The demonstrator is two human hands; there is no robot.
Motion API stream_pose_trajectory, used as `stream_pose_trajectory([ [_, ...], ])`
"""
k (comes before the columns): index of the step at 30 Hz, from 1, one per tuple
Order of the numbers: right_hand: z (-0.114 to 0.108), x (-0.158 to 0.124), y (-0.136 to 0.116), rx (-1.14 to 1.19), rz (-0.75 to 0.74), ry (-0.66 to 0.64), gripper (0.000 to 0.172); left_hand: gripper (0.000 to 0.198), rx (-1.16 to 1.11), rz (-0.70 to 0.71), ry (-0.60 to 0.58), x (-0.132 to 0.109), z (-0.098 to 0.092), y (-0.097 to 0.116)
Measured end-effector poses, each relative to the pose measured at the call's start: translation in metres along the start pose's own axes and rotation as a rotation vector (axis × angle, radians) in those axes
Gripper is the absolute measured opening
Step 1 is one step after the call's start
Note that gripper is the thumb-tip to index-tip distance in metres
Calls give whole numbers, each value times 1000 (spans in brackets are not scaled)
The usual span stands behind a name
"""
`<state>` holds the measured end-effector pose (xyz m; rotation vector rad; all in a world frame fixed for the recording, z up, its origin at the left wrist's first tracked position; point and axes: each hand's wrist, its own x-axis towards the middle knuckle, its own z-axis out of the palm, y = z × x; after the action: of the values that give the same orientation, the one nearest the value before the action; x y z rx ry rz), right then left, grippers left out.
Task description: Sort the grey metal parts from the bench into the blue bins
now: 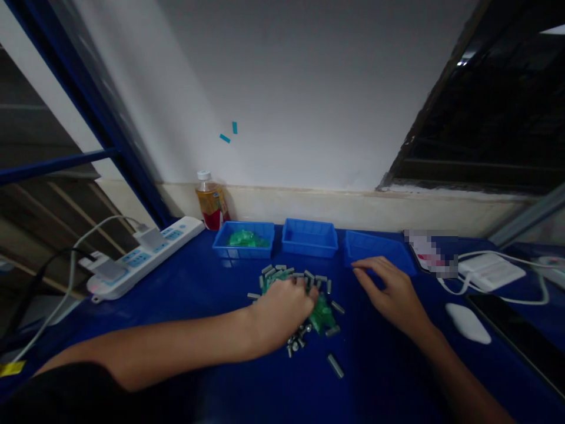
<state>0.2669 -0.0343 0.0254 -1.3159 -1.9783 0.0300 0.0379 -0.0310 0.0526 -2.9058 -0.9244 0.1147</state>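
Observation:
My left hand (282, 312) lies over a heap of small grey metal cylinders (304, 277) and green plastic pieces (324, 315) on the blue table (198, 306); its fingers curl into the heap, and what they grip is hidden. My right hand (391, 291) rests flat on the table, fingers spread, just in front of the right blue tray (379, 247), holding nothing. A stray cylinder (335, 365) lies nearer to me.
Three blue trays line the back: the left one (242, 238) holds green pieces, the middle one (309, 238) looks bare. A drink bottle (212, 203) stands by the wall. A white power strip (141, 256) is at left. A white charger (488, 271), cable and white oval object (468, 324) are at right.

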Motion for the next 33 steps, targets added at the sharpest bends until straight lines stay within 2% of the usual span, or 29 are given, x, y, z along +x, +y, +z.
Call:
stream_pose_trajectory([
  [1,1,-1,-1,4,-1,-8,16,35,-15,-42,-13,6,6,3],
  [3,4,-3,-3,20,-9,-34,17,36,-58,-117,-79,11,6,1],
  [6,8,-6,-7,46,-25,-100,17,71,-199,-113,-158,6,-18,-25],
  [8,10,-8,-9,57,-42,-158,16,73,-298,-113,-32,1,-35,-58],
  [10,10,-10,-11,63,-64,-204,16,65,-311,-294,103,-2,-39,-100],
  [11,10,-11,-12,66,-76,-215,16,65,-276,-418,153,-2,-36,-120],
  [12,9,-12,-13,69,-86,-220,16,64,-234,-482,176,-2,-28,-140],
  [15,6,-13,-14,76,-106,-217,15,55,-251,-359,75,-1,10,-177],
  [18,5,-12,-12,75,-99,-212,15,60,-251,-298,-10,-2,43,-185],
  [20,7,-11,-10,70,-84,-215,14,68,-226,-316,-36,-2,52,-183],
  [25,11,-10,-8,65,-84,-259,14,76,-200,-359,-81,3,51,-180],
  [33,13,-10,-2,64,-91,-287,16,75,-236,-397,-85,0,51,-177],
])
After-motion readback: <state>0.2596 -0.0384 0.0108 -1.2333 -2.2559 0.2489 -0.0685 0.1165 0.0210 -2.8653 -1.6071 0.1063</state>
